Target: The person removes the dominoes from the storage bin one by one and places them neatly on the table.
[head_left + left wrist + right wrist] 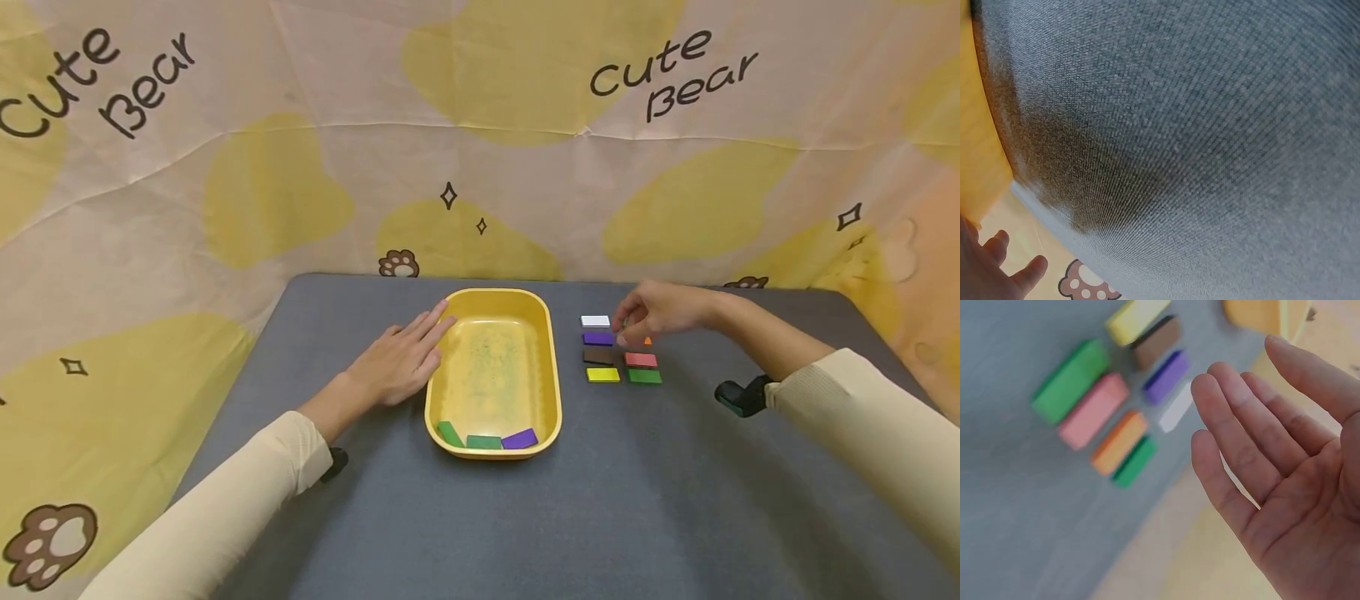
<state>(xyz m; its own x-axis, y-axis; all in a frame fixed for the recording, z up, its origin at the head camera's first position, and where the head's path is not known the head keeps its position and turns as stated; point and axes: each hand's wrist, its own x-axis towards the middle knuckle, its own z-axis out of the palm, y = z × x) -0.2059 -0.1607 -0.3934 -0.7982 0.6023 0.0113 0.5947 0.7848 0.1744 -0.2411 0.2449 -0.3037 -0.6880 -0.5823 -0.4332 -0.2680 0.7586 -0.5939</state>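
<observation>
My left hand rests on the left rim of a yellow tray, fingers extended along it. Inside the tray's near end lie a green block, a darker green block and a purple block. My right hand hovers over two columns of small flat blocks, its fingers loosely bent around nothing in the right wrist view. White, purple, brown and yellow blocks form one column. Green, pink, orange and darker green ones form the other.
A grey cloth-covered table carries everything. Behind it hangs a yellow-and-cream printed curtain, meeting the table's back edge. Dark wrist devices show at both sleeves.
</observation>
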